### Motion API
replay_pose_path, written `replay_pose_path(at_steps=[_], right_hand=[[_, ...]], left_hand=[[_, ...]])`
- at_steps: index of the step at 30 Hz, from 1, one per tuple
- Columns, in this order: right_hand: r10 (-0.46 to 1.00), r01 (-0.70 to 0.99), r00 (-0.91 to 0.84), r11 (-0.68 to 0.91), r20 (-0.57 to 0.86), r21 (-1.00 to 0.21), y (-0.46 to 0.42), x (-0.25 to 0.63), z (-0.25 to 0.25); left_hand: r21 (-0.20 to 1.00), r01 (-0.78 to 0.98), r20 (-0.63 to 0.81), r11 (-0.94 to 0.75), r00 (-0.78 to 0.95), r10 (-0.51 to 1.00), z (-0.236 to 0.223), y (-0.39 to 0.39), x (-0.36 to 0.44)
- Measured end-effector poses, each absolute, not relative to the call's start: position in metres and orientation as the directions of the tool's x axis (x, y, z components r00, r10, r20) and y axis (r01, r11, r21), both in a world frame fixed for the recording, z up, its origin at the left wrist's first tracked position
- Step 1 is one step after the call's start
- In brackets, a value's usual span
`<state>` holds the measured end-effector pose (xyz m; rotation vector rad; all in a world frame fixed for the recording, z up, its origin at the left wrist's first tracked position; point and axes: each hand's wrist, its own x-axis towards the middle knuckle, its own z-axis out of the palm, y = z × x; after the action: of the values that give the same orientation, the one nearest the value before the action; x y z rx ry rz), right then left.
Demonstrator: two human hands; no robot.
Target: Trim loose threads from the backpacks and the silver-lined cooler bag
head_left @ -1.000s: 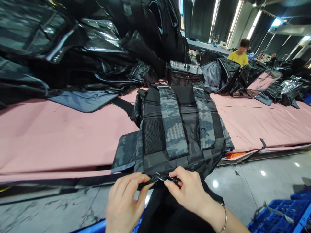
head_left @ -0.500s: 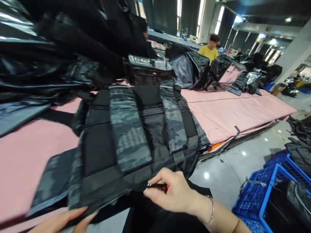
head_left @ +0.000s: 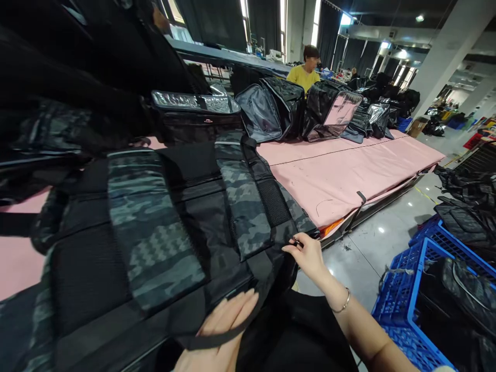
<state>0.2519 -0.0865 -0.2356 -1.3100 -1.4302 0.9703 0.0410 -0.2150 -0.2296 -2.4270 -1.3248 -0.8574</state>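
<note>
A black and grey camouflage backpack (head_left: 201,227) lies on the pink-covered table, its two padded shoulder straps (head_left: 151,232) facing up. My left hand (head_left: 227,325) rests at the backpack's near edge, fingers stretched out together. A loop of black webbing (head_left: 225,338) crosses over the back of this hand. At the near right corner of the backpack is my right hand (head_left: 310,258), thumb and fingers pinched on a small dark object (head_left: 297,243); most of that object is hidden in the grip.
Open silver-lined bags (head_left: 197,103) stand along the far side of the pink table (head_left: 349,170). Dark bags pile up at the left. Blue crates (head_left: 418,289) holding dark bags sit on the floor at right. A person in yellow (head_left: 304,75) is behind the table.
My right hand has moved right and away along the backpack's edge, the small dark object still pinched. My left hand has come right from the near left corner, under the webbing loop. The view has shifted.
</note>
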Motion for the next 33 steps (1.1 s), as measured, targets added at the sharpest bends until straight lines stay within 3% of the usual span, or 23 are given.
replay_pose_path(at_steps=[6, 8, 13, 17, 23, 27, 29, 30, 31, 33], right_hand=[[0.993, -0.034, -0.079, 0.083, 0.086, -0.996, -0.090, 0.251, -0.218], [0.995, -0.124, -0.081, 0.054, 0.064, -0.991, -0.090, 0.261, -0.211], [0.999, -0.230, 0.051, 0.029, 0.018, -0.973, -0.070, 0.286, -0.211], [0.985, -0.179, 0.171, 0.016, -0.015, -0.984, -0.061, 0.294, -0.253], [0.978, -0.035, 0.200, -0.048, -0.054, -0.998, -0.095, 0.281, -0.343], [0.981, -0.003, 0.193, -0.034, -0.034, -0.999, -0.112, 0.271, -0.356], [0.982, -0.006, 0.190, 0.012, 0.010, -1.000, -0.116, 0.267, -0.344], [0.983, -0.015, 0.183, 0.036, 0.032, -0.999, -0.117, 0.264, -0.335], [0.985, -0.022, 0.163, 0.064, 0.060, -0.998, -0.120, 0.262, -0.326], [0.984, 0.002, 0.079, 0.160, 0.160, -0.987, -0.124, 0.256, -0.307]], left_hand=[[-0.334, 0.882, 0.560, -0.332, 0.469, 0.683, -0.198, -0.179, 0.032], [-0.388, 0.866, 0.616, -0.316, 0.499, 0.610, -0.193, -0.178, 0.025], [-0.328, 0.852, 0.700, -0.409, 0.510, 0.500, -0.166, -0.175, 0.018], [-0.293, 0.853, 0.716, -0.432, 0.495, 0.492, -0.152, -0.169, 0.019], [-0.391, 0.819, 0.717, -0.420, 0.557, 0.419, -0.144, -0.152, 0.005], [-0.405, 0.847, 0.755, -0.344, 0.522, 0.396, -0.152, -0.151, -0.016], [-0.307, 0.924, 0.826, -0.228, 0.378, 0.419, -0.173, -0.164, -0.025], [-0.188, 0.971, 0.872, -0.147, 0.234, 0.431, -0.188, -0.175, -0.028], [-0.024, 0.997, 0.900, -0.069, 0.051, 0.433, -0.206, -0.188, -0.029], [0.495, 0.862, 0.797, 0.107, -0.499, 0.339, -0.245, -0.215, -0.029]])
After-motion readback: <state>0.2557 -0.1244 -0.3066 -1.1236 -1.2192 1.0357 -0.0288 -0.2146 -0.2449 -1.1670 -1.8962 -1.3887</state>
